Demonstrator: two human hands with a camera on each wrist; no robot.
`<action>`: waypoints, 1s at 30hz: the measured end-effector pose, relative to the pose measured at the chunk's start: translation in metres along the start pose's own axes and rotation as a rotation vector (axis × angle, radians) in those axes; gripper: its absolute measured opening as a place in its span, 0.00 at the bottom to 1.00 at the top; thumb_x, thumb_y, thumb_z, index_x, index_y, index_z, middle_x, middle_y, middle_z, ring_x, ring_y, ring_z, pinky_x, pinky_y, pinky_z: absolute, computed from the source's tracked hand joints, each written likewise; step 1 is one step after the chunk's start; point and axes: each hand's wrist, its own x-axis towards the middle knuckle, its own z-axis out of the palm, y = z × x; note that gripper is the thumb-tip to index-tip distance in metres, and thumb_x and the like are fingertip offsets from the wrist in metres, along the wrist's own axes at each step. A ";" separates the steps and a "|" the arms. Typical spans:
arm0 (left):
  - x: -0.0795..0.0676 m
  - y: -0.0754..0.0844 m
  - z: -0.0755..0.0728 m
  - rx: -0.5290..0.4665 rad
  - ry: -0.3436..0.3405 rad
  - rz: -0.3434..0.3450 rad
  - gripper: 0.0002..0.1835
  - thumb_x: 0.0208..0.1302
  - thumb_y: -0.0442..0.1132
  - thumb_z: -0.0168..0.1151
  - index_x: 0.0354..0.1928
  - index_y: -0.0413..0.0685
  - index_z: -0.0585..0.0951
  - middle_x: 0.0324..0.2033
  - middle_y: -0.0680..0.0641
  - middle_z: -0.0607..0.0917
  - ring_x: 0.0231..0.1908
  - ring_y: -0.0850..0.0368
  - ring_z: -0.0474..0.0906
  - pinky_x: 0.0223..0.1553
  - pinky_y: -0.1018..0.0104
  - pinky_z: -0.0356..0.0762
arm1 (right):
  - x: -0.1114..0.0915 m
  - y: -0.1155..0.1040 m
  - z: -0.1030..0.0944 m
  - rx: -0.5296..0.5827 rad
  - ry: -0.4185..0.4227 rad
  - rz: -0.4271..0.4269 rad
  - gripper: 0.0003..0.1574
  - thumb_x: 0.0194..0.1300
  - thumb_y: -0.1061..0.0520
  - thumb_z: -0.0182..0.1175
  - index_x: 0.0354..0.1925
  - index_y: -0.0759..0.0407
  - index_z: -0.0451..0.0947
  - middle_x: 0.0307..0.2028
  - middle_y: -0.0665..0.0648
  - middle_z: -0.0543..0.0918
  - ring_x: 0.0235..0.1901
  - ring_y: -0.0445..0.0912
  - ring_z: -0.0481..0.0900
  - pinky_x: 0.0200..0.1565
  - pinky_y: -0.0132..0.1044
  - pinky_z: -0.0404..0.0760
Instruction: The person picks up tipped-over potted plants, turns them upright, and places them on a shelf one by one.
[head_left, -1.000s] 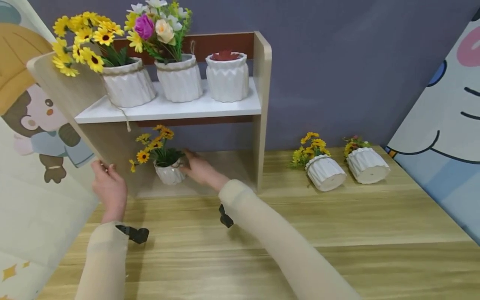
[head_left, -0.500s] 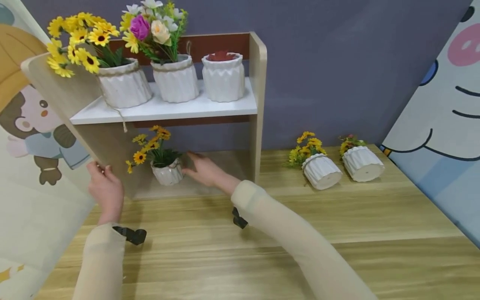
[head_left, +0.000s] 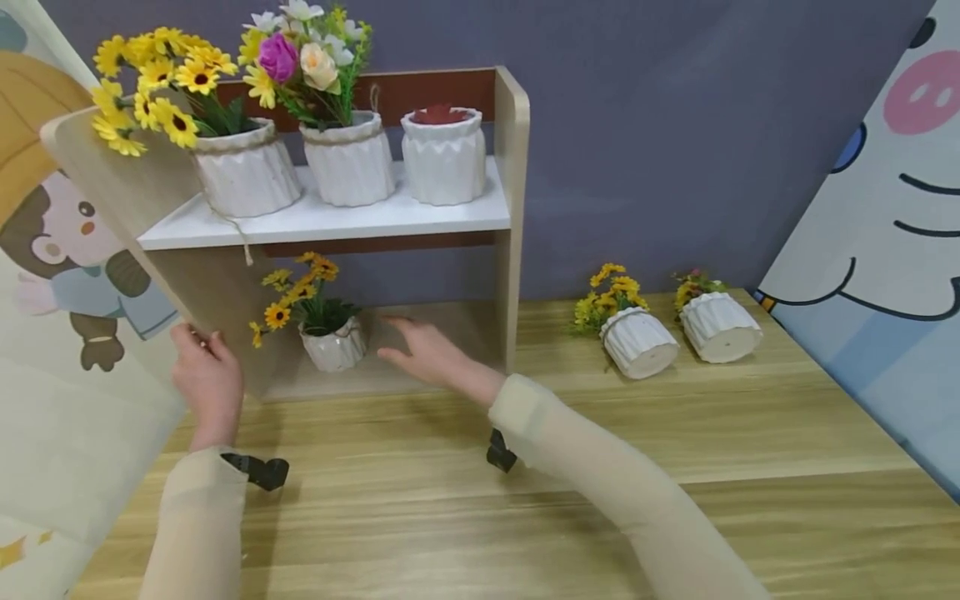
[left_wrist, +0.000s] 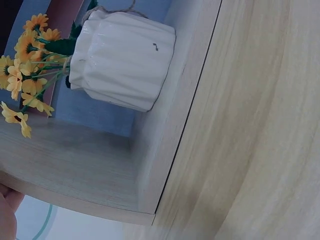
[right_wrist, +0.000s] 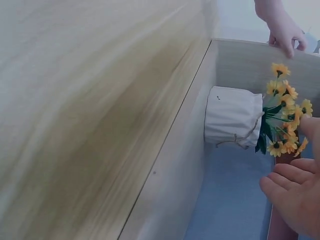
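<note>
A white ceramic flowerpot (head_left: 334,347) with yellow daisy-like flowers and twine round its neck stands upright on the lower shelf, toward the left. My right hand (head_left: 429,352) is just right of it, fingers extended, with a gap between hand and pot. In the right wrist view that hand (right_wrist: 295,192) shows its palm and holds nothing. My left hand (head_left: 209,379) grips the front edge of the left side panel of the small wooden shelf unit (head_left: 513,275). Only a bit of the left hand (left_wrist: 9,212) enters the left wrist view.
On the upper white board (head_left: 337,223) stand a pot of yellow flowers (head_left: 247,177), a pot with mixed flowers (head_left: 348,162) and a pot with something red inside (head_left: 444,162). Two flowerpots (head_left: 640,343) (head_left: 722,327) lie tipped over on the wooden table (head_left: 480,517) at right.
My right hand has let go of the pot on the lower shelf and drawn away to the right. The pot stays in place. My left hand keeps its grip on the panel.
</note>
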 end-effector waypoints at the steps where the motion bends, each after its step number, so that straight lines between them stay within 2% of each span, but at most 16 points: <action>1: 0.000 0.001 0.000 -0.001 -0.006 0.003 0.18 0.68 0.46 0.40 0.51 0.40 0.64 0.37 0.31 0.77 0.37 0.32 0.72 0.38 0.42 0.66 | -0.003 0.001 -0.001 0.013 0.006 0.006 0.39 0.66 0.41 0.48 0.67 0.60 0.54 0.64 0.58 0.64 0.60 0.49 0.67 0.60 0.37 0.63; 9: 0.002 0.002 -0.002 0.014 -0.014 -0.008 0.17 0.67 0.43 0.42 0.50 0.38 0.63 0.35 0.30 0.76 0.36 0.31 0.72 0.36 0.43 0.66 | -0.021 0.010 -0.004 0.029 0.031 0.003 0.38 0.66 0.42 0.47 0.66 0.61 0.54 0.64 0.59 0.65 0.60 0.49 0.67 0.60 0.39 0.64; 14: 0.003 0.003 -0.002 0.039 -0.034 -0.025 0.16 0.66 0.43 0.43 0.50 0.38 0.63 0.34 0.32 0.75 0.34 0.34 0.72 0.32 0.47 0.65 | -0.033 0.014 -0.003 0.041 0.027 -0.004 0.37 0.66 0.43 0.48 0.66 0.62 0.55 0.63 0.59 0.65 0.61 0.50 0.66 0.60 0.40 0.63; 23: 0.003 0.006 -0.006 0.040 -0.061 -0.089 0.19 0.66 0.44 0.45 0.52 0.38 0.63 0.38 0.32 0.74 0.37 0.35 0.72 0.35 0.48 0.65 | -0.053 0.024 -0.007 0.069 0.052 0.006 0.37 0.66 0.41 0.47 0.65 0.59 0.58 0.63 0.56 0.66 0.61 0.48 0.65 0.60 0.40 0.64; 30: 0.004 0.006 -0.004 0.065 -0.080 -0.093 0.19 0.67 0.45 0.44 0.48 0.34 0.69 0.40 0.31 0.79 0.40 0.35 0.74 0.39 0.46 0.69 | -0.067 0.034 -0.013 0.068 0.088 0.011 0.35 0.66 0.43 0.49 0.64 0.60 0.60 0.62 0.57 0.68 0.60 0.49 0.67 0.59 0.40 0.65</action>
